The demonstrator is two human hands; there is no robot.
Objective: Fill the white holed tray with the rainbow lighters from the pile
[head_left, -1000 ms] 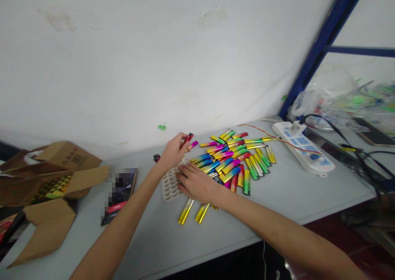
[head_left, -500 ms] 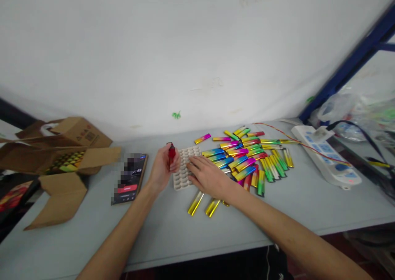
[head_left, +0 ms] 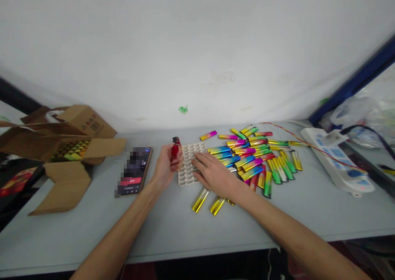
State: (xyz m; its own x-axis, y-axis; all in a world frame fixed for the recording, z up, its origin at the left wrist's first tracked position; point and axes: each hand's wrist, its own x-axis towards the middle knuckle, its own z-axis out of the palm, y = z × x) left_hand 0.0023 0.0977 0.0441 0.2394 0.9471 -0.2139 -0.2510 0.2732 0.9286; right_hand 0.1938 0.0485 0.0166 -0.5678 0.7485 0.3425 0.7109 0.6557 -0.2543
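My left hand (head_left: 165, 167) is closed round a red lighter (head_left: 175, 150), held upright with its dark top showing above the fingers. Just to the right lies a pale tray (head_left: 186, 165) with rows of small oval holes. My right hand (head_left: 214, 174) rests flat over the tray's right part, fingers stretched out and apart; its palm hides some of the tray and nearby lighters. Many shiny metallic lighters (head_left: 243, 163) in yellow, blue, pink, green and red lie in a loose heap beyond that hand. Two yellow ones (head_left: 200, 200) lie in front of the tray.
On the left, an open cardboard box (head_left: 101, 148) holds several lighters upright. A phone (head_left: 135, 171) lies between the box and my left hand. At right sits a white power strip (head_left: 336, 160) with a red-yellow wire (head_left: 286, 134) running over it. A white wall (head_left: 197, 58) stands behind.
The view has shifted slightly, so everything appears a little further right. Both hands keep nearly the same pose, the left still holding the red lighter, the right still over the tray.
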